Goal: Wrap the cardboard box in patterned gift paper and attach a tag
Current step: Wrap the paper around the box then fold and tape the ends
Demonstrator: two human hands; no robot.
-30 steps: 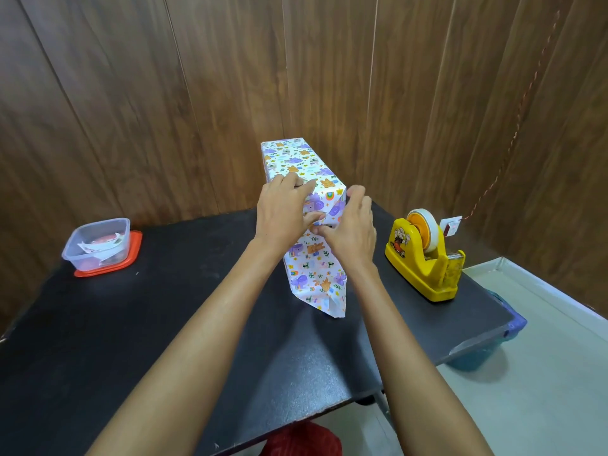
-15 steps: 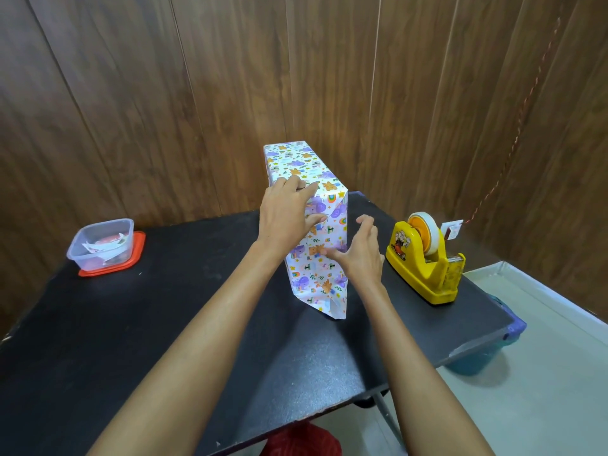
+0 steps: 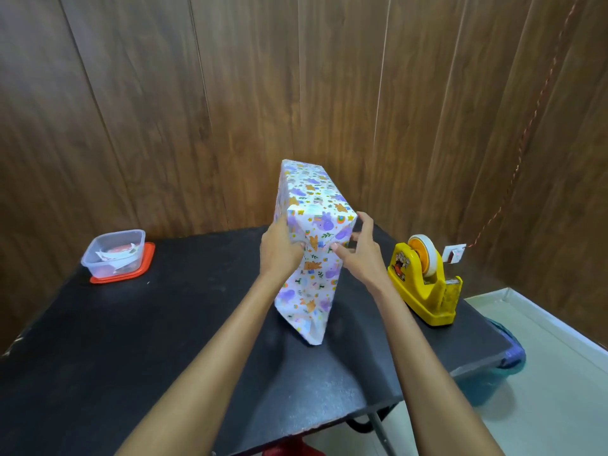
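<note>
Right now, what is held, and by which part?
The wrapped box, at its near end: the left hand grips its left edge, the right hand its right edge, thumbs pressing the folded paper.

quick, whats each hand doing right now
Left hand: grips the wrapped box, thumb on the paper fold.
Right hand: pinches the same box end.

Both hands at the near end of the wrapped box (image 3: 316, 199)
The left hand (image 3: 281, 248) sits against the left edge of that end, its back toward the camera, fingers curled in onto the paper partway down. The right hand (image 3: 360, 255) clasps the right edge, thumb laid on the near face, the other fingers spread round the right side. Both bare forearms reach forward and converge on the box, wrists nearly straight
</note>
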